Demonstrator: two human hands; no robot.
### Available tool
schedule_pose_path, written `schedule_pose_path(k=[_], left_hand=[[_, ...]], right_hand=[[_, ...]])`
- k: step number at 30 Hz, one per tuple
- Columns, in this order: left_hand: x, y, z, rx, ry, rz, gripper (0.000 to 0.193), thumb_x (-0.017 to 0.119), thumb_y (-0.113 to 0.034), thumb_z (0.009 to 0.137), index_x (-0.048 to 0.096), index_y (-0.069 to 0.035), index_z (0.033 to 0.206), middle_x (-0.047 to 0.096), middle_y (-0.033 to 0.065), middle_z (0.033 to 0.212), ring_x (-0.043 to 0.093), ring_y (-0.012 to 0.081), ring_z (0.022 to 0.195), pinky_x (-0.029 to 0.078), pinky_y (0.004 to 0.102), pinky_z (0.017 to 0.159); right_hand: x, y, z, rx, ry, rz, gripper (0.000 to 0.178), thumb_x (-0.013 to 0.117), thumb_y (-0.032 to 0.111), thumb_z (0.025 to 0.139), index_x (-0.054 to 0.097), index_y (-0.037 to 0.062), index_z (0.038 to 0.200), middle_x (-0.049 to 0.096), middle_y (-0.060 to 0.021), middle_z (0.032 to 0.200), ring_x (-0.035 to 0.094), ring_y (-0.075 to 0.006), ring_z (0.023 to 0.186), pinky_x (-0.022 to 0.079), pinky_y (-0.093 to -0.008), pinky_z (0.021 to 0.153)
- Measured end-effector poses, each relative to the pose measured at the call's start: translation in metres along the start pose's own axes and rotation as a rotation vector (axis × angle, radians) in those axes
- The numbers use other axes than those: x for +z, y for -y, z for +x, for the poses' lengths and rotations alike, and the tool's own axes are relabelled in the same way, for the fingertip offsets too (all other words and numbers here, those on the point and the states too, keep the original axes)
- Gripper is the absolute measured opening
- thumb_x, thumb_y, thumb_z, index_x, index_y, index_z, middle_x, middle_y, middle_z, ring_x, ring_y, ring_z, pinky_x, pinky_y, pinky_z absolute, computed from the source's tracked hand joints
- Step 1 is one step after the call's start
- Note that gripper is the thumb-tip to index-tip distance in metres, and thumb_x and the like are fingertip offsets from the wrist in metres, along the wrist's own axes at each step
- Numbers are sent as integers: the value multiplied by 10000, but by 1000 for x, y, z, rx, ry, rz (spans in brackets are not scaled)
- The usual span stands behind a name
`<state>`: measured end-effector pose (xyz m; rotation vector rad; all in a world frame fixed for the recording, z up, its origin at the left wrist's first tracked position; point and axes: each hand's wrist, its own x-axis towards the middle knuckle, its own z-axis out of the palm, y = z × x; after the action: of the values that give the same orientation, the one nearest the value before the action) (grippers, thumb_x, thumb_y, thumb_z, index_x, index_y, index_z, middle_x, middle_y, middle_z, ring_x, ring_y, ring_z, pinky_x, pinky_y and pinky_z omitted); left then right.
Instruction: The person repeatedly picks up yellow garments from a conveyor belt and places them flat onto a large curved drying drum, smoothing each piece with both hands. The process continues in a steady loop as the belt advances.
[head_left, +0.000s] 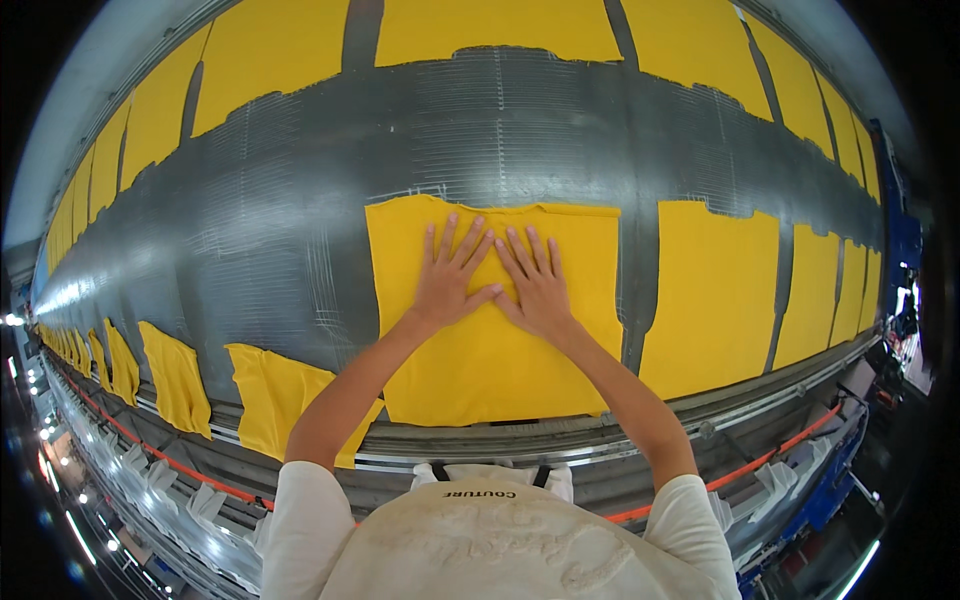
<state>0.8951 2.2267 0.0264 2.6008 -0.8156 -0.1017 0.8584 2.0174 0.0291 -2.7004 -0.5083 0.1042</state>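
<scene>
A yellow fabric panel (470,360) lies on the long dark grey table (450,130) straight in front of me, its near edge close to the table's metal rail. My left hand (450,280) rests on the panel's upper middle, palm down with fingers spread. Beside it my right hand (537,288) also lies on the cloth, fingers apart and pointing away from me. The two thumbs are close together. A slightly wavy far edge of the panel runs just beyond my fingertips. Neither hand grips anything.
To the right another flat yellow panel (710,290) lies in line with mine. Rumpled yellow panels (175,375) hang over the near edge at the left. A far row of yellow panels (270,55) spans the table's other side. An orange-red strip (215,485) follows the near rail.
</scene>
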Motion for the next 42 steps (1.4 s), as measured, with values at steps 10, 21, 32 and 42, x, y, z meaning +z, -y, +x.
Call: schedule_pose_path(k=[10, 21, 32, 42], left_hand=[[20, -82, -128, -19, 146, -135, 761, 491, -502, 1048, 351, 20, 1584, 273, 165, 1696, 180, 412, 1579, 105, 593, 1268], [23, -145, -230, 48, 8, -202, 298, 726, -180, 874, 668, -70, 1145, 603, 105, 1221, 532, 309, 1233, 372, 497, 1119], [22, -149, -241, 94, 21, -171, 89, 653, -128, 915, 681, -61, 967, 615, 89, 956, 574, 264, 1017, 424, 413, 984], [24, -146, -242, 148, 93, -193, 103, 652, -141, 929, 679, -49, 966, 595, 99, 958, 560, 276, 1004, 411, 409, 931]], right_hand=[[0, 50, -125, -37, 171, 89, 736, 539, 437, 1012, 340, 79, 1623, 308, -151, 1684, 234, -375, 1569, 146, -564, 1271], [4, 91, -246, 5, -7, 180, 400, 729, 202, 901, 623, 58, 1258, 569, -145, 1320, 534, -325, 1258, 415, -457, 1061], [12, 96, -243, -177, -3, 192, 162, 673, 83, 864, 628, 69, 1020, 572, -83, 988, 562, -273, 980, 425, -396, 863], [10, 92, -247, -215, 92, 160, 162, 664, 88, 891, 624, 62, 1046, 568, -90, 1015, 557, -276, 992, 418, -401, 878]])
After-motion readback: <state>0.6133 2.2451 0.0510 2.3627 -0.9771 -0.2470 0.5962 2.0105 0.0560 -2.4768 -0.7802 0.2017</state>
